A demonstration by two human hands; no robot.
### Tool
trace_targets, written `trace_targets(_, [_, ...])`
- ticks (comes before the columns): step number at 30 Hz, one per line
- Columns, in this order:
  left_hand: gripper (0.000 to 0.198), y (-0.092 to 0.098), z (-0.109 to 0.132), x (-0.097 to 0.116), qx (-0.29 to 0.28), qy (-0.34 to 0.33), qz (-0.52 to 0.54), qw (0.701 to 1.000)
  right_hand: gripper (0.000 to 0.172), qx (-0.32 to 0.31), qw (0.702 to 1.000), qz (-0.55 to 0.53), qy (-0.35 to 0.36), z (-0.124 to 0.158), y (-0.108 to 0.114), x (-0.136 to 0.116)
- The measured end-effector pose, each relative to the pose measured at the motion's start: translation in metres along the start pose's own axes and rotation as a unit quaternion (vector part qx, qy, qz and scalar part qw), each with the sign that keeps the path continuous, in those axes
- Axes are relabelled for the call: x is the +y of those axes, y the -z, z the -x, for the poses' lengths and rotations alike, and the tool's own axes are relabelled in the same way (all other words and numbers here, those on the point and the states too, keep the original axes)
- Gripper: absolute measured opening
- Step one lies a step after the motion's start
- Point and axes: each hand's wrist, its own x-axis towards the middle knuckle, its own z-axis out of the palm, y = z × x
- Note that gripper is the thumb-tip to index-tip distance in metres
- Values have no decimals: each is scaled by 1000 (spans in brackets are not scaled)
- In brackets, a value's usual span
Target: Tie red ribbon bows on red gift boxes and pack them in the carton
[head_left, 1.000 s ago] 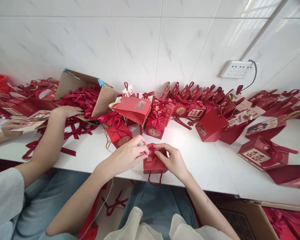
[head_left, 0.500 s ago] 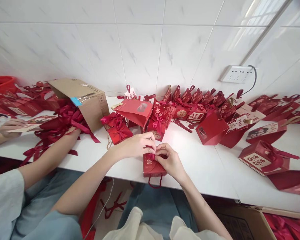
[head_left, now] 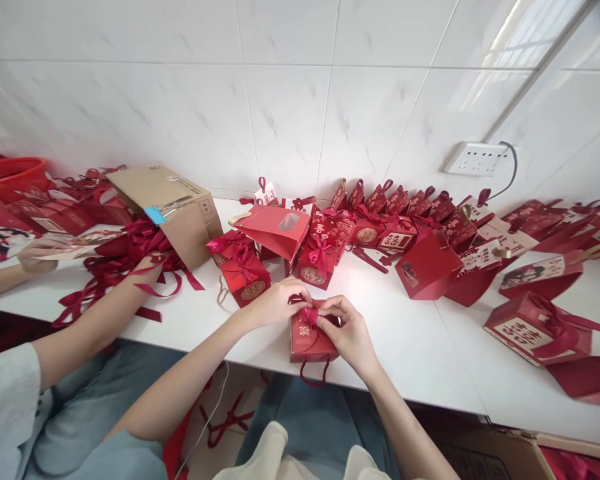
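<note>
A small red gift box point(head_left: 310, 343) with pale printed characters lies at the table's front edge, its dark red cord handle point(head_left: 315, 381) hanging over the side. On its top sits a bright pinkish-red ribbon bow point(head_left: 309, 316). My left hand point(head_left: 283, 301) pinches the bow from the left, fingertips closed on the ribbon. From the right, my right hand point(head_left: 344, 328) grips the same ribbon between thumb and forefinger. Just behind my hands stand a bow-topped red box point(head_left: 317, 260) and, further left, another bow-topped box point(head_left: 244, 270).
A co-worker's hand point(head_left: 37, 257) at left holds a card; that person's other arm reaches among loose red ribbons point(head_left: 125, 267) by a cardboard box point(head_left: 193, 227). Rows of red boxes point(head_left: 420, 210) line the wall. A large box point(head_left: 535, 330) stands right, below the socket point(head_left: 480, 159).
My hands have drawn slightly apart, and the bow shows more plainly between them. A strip of ribbon now curls by the co-worker's reaching arm. The whole view has shifted a little.
</note>
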Motion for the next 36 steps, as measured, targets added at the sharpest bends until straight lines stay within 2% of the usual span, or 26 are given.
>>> trace_targets(4, [10,-6,14,0,48,-18,-25,998,19,44,997,65,7,3,0,-6])
trace_targets(7, [9,-9,22,4,68,-12,-30,997,16,50,993,103,20,4,1,-10])
trace_targets(14, [12,-26,30,16,74,-23,-19,997,10,49,988,145,31,5,1,-11])
trace_targets(18, [8,-38,29,12,109,15,6,994,8,21,986,160,40,4,7,-10])
trace_targets(23, [9,-40,27,7,97,16,92,991,8,-31,987,155,43,0,16,-11])
trace_targets(27, [14,-41,26,7,102,25,160,982,5,-31,984,167,57,-1,15,-11])
trace_targets(31, [28,-45,25,6,129,67,207,968,3,-10,973,196,121,1,14,-7])
trace_targets(34, [32,-46,25,5,148,82,214,962,6,34,946,242,214,7,16,-6])
trace_targets(36, [32,-47,26,5,153,87,219,960,5,40,927,276,249,12,18,-6])
